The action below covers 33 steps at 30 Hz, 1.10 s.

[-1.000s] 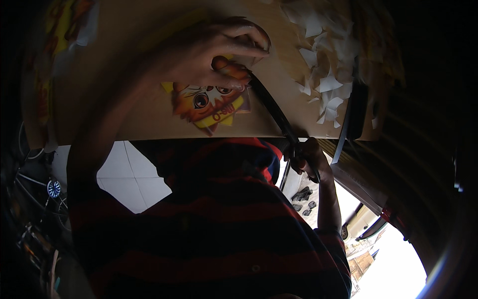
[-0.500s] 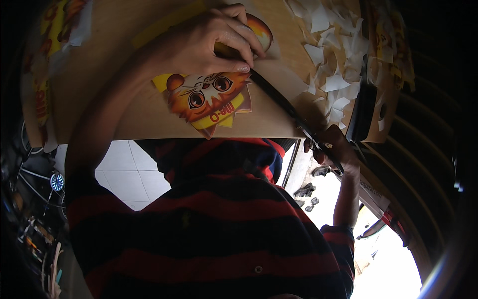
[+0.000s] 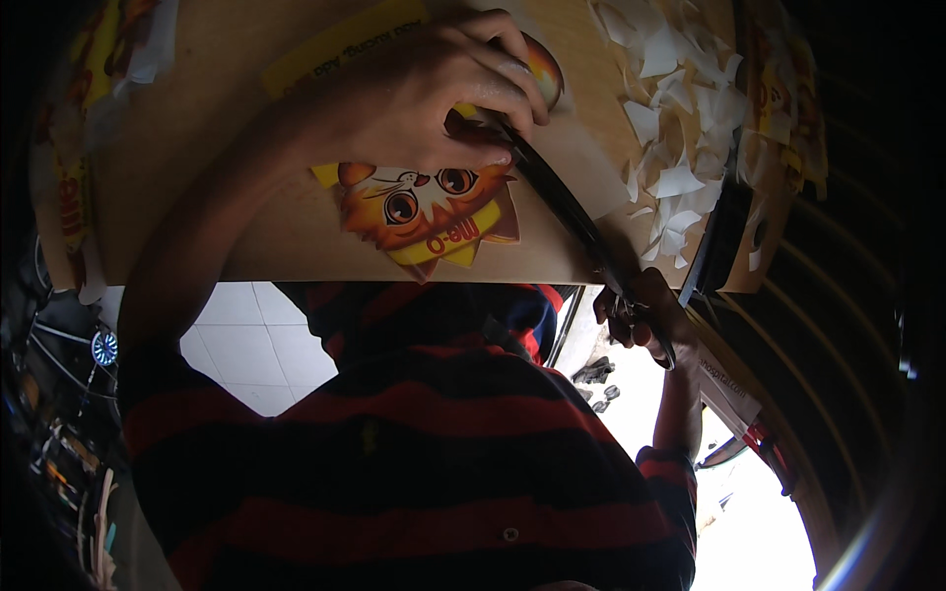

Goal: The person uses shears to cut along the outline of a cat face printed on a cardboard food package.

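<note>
A long, narrow black strip [image 3: 567,207] runs slantwise between my two hands. My left hand [image 3: 463,98] pinches its upper end between thumb and fingers over the table. At the table's near edge, my right hand [image 3: 655,315] is closed around the lower end, which sticks out past the fingers. Something shiny shows at that hand, too dark to name. A cut-out cat-face print [image 3: 424,212] with a yellow band lies below my left hand. Another orange and yellow print [image 3: 545,74] is partly hidden behind my left fingers.
Many curled white paper scraps [image 3: 680,182] lie at the right of the brown table [image 3: 286,251]. More cat prints [image 3: 74,192] are stacked along the left edge. A yellow printed strip [image 3: 340,44] lies at the far side. A bicycle wheel [image 3: 103,347] stands at lower left.
My left hand has shifted slightly right and nearer, still pinching the strip. My right hand has moved slightly nearer with the lower end. The view has shifted a little too.
</note>
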Available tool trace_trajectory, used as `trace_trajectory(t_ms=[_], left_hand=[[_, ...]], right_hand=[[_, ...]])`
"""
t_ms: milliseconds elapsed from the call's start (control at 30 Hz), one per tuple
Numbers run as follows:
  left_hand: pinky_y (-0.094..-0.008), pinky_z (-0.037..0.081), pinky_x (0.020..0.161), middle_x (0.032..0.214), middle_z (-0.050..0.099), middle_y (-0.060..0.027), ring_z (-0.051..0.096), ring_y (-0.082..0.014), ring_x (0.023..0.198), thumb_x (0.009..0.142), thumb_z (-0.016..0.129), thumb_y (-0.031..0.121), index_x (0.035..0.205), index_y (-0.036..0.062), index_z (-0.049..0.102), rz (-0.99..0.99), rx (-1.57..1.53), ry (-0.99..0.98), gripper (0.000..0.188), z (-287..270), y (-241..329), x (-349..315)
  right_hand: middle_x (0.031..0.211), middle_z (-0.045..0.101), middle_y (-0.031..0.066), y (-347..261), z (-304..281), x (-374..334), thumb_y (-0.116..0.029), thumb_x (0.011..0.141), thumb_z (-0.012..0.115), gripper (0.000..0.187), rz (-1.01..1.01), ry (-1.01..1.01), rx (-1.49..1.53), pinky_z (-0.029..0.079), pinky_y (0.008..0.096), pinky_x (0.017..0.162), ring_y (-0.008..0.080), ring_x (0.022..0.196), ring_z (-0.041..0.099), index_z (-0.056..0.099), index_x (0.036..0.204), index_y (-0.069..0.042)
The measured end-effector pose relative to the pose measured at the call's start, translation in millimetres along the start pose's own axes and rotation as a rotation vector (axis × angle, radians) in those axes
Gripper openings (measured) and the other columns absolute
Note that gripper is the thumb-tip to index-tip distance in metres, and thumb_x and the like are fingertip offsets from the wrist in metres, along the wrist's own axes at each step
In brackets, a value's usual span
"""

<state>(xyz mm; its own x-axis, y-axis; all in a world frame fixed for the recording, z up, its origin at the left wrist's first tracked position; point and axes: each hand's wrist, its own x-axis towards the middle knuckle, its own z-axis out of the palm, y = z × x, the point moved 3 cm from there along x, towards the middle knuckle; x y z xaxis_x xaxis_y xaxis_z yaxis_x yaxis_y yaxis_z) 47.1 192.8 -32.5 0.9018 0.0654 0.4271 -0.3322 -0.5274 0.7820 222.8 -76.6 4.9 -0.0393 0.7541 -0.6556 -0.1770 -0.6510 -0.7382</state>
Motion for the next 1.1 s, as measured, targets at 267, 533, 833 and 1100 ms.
trace_trajectory(t_ms=[267, 533, 833, 1100], left_hand=[[-0.0361, 0.048, 0.095, 0.105, 0.071, -0.0036, 0.055, -0.0224, 0.111, 0.076, 0.081, 0.015, 0.091, 0.0064, 0.074, 0.029, 0.037, 0.044, 0.019, 1.7, -1.7, -1.7], [-0.0369, 0.049, 0.095, 0.105, 0.072, -0.0037, 0.056, -0.0224, 0.113, 0.078, 0.081, 0.015, 0.090, 0.0064, 0.074, -0.041, 0.022, 0.023, 0.017, 0.1, -0.2, -2.3], [-0.0368, 0.050, 0.094, 0.104, 0.072, -0.0051, 0.057, -0.0230, 0.113, 0.077, 0.080, 0.012, 0.086, 0.0045, 0.073, -0.021, 0.002, 0.023, 0.014, -2.2, -0.9, -4.4], [-0.0358, 0.051, 0.091, 0.102, 0.073, -0.0062, 0.058, -0.0236, 0.110, 0.076, 0.080, 0.011, 0.079, 0.0033, 0.069, -0.043, -0.037, 0.047, 0.014, -3.9, 1.2, -3.2]], right_hand=[[0.062, 0.063, 0.0036, 19.8, 6.4, -0.9, -0.048, 0.076, 0.082, 0.054, -0.068, -0.071, -0.116, 0.046, 0.0251, 0.048, 0.0109, 0.049, 0.059, 0.067, 0.086, 0.004], [0.070, 0.067, 0.0070, 1.5, -18.9, 7.5, -0.045, 0.074, 0.084, 0.053, -0.074, -0.147, -0.212, 0.051, 0.0250, 0.051, 0.0115, 0.056, 0.065, 0.068, 0.090, 0.003], [0.074, 0.068, 0.0070, -17.7, -31.6, 15.4, -0.024, 0.072, 0.085, 0.037, 0.004, -0.189, -0.352, 0.056, 0.0240, 0.056, 0.0130, 0.059, 0.068, 0.069, 0.092, 0.002], [0.082, 0.073, 0.0113, -25.1, -60.2, 21.5, -0.009, 0.068, 0.083, 0.044, -0.012, -0.207, -0.500, 0.057, 0.0267, 0.057, 0.0156, 0.063, 0.071, 0.071, 0.110, -0.004]])
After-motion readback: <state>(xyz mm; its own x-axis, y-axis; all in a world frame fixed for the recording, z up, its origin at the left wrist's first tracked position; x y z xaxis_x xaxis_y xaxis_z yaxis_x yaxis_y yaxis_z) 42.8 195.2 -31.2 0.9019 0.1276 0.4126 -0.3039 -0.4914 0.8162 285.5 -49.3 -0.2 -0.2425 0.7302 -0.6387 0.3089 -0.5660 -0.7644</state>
